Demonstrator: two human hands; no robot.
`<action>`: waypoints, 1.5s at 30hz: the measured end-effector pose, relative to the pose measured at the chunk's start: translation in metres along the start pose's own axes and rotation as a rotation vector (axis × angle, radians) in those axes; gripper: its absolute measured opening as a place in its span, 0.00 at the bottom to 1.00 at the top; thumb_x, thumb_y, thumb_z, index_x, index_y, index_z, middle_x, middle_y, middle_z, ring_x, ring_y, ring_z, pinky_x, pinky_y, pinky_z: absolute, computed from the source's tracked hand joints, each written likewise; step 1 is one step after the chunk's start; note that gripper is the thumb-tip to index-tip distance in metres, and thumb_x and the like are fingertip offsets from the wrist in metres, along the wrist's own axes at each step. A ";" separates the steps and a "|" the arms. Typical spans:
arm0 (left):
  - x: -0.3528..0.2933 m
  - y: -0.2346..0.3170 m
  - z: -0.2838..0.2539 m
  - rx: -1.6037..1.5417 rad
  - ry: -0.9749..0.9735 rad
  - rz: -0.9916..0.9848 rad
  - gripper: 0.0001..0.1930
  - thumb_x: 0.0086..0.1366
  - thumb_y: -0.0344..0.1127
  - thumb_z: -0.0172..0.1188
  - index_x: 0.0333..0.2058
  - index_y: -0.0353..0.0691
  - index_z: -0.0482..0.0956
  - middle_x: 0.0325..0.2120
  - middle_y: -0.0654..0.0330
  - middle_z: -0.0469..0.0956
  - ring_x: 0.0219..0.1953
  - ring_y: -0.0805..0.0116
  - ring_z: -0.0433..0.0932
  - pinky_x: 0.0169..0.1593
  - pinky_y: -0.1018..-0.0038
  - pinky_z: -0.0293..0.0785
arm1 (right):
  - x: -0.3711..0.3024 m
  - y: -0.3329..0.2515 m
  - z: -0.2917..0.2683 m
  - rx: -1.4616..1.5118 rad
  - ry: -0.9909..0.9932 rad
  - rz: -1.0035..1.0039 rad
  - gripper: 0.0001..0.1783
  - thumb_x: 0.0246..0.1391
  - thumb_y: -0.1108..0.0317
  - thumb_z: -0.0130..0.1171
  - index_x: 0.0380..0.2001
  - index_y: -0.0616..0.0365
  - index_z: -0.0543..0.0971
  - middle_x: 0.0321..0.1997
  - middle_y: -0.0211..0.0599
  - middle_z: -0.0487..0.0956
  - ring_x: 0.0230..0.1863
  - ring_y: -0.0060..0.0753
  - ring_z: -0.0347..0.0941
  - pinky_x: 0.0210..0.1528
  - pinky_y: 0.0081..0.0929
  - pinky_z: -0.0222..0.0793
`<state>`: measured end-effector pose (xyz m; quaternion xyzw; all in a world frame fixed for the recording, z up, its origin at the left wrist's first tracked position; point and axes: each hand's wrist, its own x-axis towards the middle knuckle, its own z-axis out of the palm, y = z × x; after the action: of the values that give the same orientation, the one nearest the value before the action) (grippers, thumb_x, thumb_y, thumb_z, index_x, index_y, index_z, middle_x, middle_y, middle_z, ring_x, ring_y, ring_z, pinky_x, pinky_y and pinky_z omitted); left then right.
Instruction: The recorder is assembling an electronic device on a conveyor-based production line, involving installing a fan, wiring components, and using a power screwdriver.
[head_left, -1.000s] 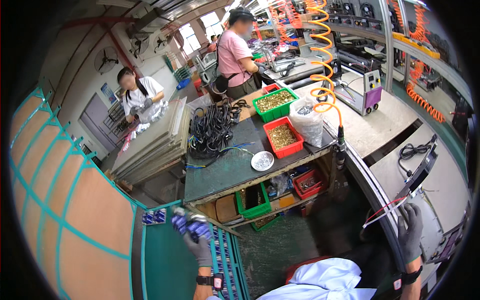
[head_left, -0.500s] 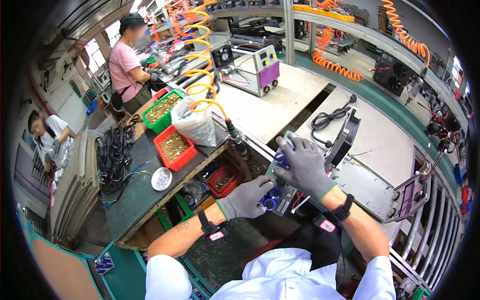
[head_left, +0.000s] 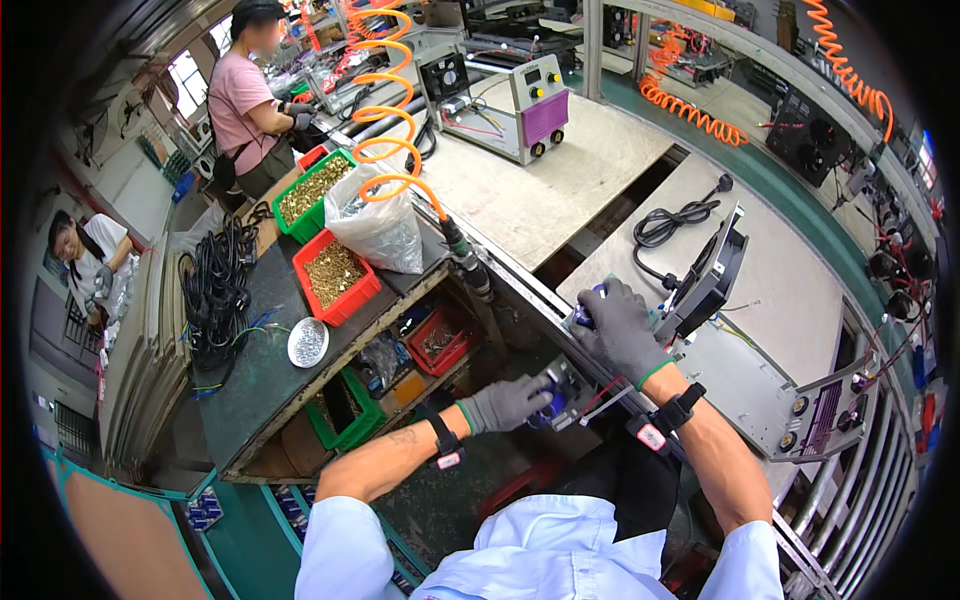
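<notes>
My left hand (head_left: 508, 404), gloved in grey, is closed on the side of a circuit board (head_left: 572, 394) with blue cylindrical capacitors (head_left: 546, 408), partly blurred. It is held over the gap in front of the bench. My right hand (head_left: 622, 328), also gloved, has its fingers curled around a blue cylindrical part (head_left: 590, 305) above the bench's near edge. Whether that part joins the board cannot be told. Just right of this hand a black fan (head_left: 703, 285) stands upright on a flat metal chassis (head_left: 735, 380), with thin wires beside it.
On the dark side table (head_left: 262, 400) are green (head_left: 318, 195) and red (head_left: 335, 278) bins of brass-coloured parts, a plastic bag (head_left: 375, 225) and a white bowl (head_left: 308, 342). A pneumatic driver (head_left: 468, 262) hangs from an orange coil. Another machine (head_left: 510, 110) stands farther back; two people work at left.
My hands have moved apart; the left brought the board lower and slightly right, the right shifted slightly right. The view has tilted and shifted a little.
</notes>
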<state>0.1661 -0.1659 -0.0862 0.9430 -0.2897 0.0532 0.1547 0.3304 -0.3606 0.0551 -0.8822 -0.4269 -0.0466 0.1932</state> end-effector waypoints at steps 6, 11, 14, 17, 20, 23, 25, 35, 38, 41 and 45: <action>-0.060 0.062 -0.030 -0.078 0.432 -0.322 0.31 0.50 0.36 0.73 0.53 0.41 0.74 0.54 0.45 0.74 0.50 0.44 0.79 0.46 0.57 0.83 | -0.021 -0.042 -0.044 0.310 0.370 -0.141 0.25 0.47 0.65 0.74 0.49 0.55 0.78 0.52 0.59 0.75 0.53 0.62 0.75 0.55 0.47 0.73; -0.156 0.092 -0.124 0.291 0.783 -0.826 0.29 0.49 0.35 0.72 0.51 0.36 0.74 0.48 0.47 0.76 0.50 0.46 0.76 0.56 0.55 0.72 | -0.083 -0.063 -0.097 1.351 0.074 0.333 0.26 0.63 0.49 0.57 0.52 0.61 0.78 0.40 0.32 0.81 0.36 0.26 0.78 0.44 0.30 0.76; -0.242 0.080 -0.167 0.514 0.943 -1.129 0.29 0.51 0.34 0.69 0.52 0.33 0.73 0.46 0.47 0.74 0.52 0.47 0.74 0.59 0.54 0.69 | -0.117 -0.065 -0.099 1.699 0.051 0.671 0.30 0.64 0.45 0.55 0.54 0.61 0.79 0.40 0.33 0.81 0.36 0.23 0.78 0.43 0.28 0.76; -0.333 0.018 -0.207 0.679 0.974 -1.261 0.34 0.52 0.36 0.74 0.58 0.33 0.75 0.55 0.47 0.76 0.58 0.49 0.74 0.65 0.56 0.68 | -0.145 -0.043 -0.105 1.777 -0.027 0.562 0.31 0.65 0.45 0.54 0.58 0.61 0.77 0.47 0.38 0.83 0.46 0.30 0.81 0.52 0.30 0.77; -0.385 -0.032 -0.222 0.507 0.721 -1.460 0.39 0.56 0.34 0.71 0.67 0.34 0.69 0.63 0.42 0.72 0.65 0.45 0.71 0.69 0.56 0.66 | -0.172 -0.016 -0.112 1.724 0.007 0.643 0.32 0.65 0.46 0.54 0.60 0.60 0.75 0.52 0.38 0.83 0.53 0.30 0.81 0.59 0.30 0.74; -0.374 -0.049 -0.220 0.635 0.249 -1.688 0.41 0.59 0.32 0.64 0.71 0.35 0.60 0.68 0.38 0.64 0.70 0.37 0.63 0.72 0.53 0.62 | -0.197 0.000 -0.127 1.608 0.201 0.636 0.31 0.67 0.48 0.56 0.61 0.63 0.73 0.44 0.32 0.82 0.41 0.22 0.79 0.48 0.23 0.77; -0.329 -0.043 -0.206 0.801 0.227 -1.671 0.42 0.59 0.31 0.60 0.72 0.34 0.58 0.70 0.37 0.61 0.71 0.32 0.59 0.74 0.53 0.59 | -0.207 0.011 -0.138 1.470 0.275 0.646 0.31 0.67 0.47 0.56 0.60 0.63 0.74 0.42 0.30 0.81 0.40 0.19 0.78 0.45 0.22 0.76; 0.077 0.126 -0.060 -0.186 0.503 -0.168 0.17 0.60 0.26 0.61 0.49 0.36 0.79 0.46 0.49 0.80 0.49 0.47 0.80 0.55 0.57 0.78 | -0.185 0.061 -0.144 0.024 0.518 0.603 0.32 0.47 0.49 0.73 0.51 0.59 0.82 0.43 0.51 0.77 0.41 0.50 0.82 0.45 0.41 0.81; 0.157 0.158 -0.042 -0.248 0.433 -0.023 0.18 0.59 0.30 0.64 0.49 0.36 0.78 0.49 0.50 0.79 0.51 0.48 0.79 0.58 0.55 0.75 | -0.167 0.075 -0.141 -0.040 0.374 0.642 0.32 0.45 0.49 0.73 0.49 0.58 0.83 0.43 0.53 0.77 0.38 0.51 0.82 0.42 0.42 0.81; 0.195 0.159 -0.031 -0.007 0.404 -0.088 0.17 0.63 0.35 0.61 0.50 0.36 0.79 0.50 0.50 0.78 0.53 0.50 0.78 0.60 0.57 0.73 | -0.149 0.087 -0.131 -0.035 0.329 0.638 0.30 0.44 0.48 0.72 0.48 0.56 0.84 0.43 0.53 0.78 0.38 0.52 0.82 0.42 0.43 0.81; 0.205 0.146 -0.015 0.053 0.396 -0.143 0.15 0.64 0.36 0.62 0.47 0.39 0.80 0.46 0.54 0.80 0.50 0.53 0.79 0.55 0.58 0.74 | -0.134 0.100 -0.116 -0.099 0.334 0.630 0.30 0.45 0.47 0.72 0.48 0.55 0.84 0.42 0.52 0.77 0.37 0.52 0.82 0.40 0.43 0.81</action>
<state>0.2534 -0.3845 0.0048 0.9361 -0.1844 0.2339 0.1872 0.3327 -0.5595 0.0986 -0.9590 -0.0939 -0.1489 0.2220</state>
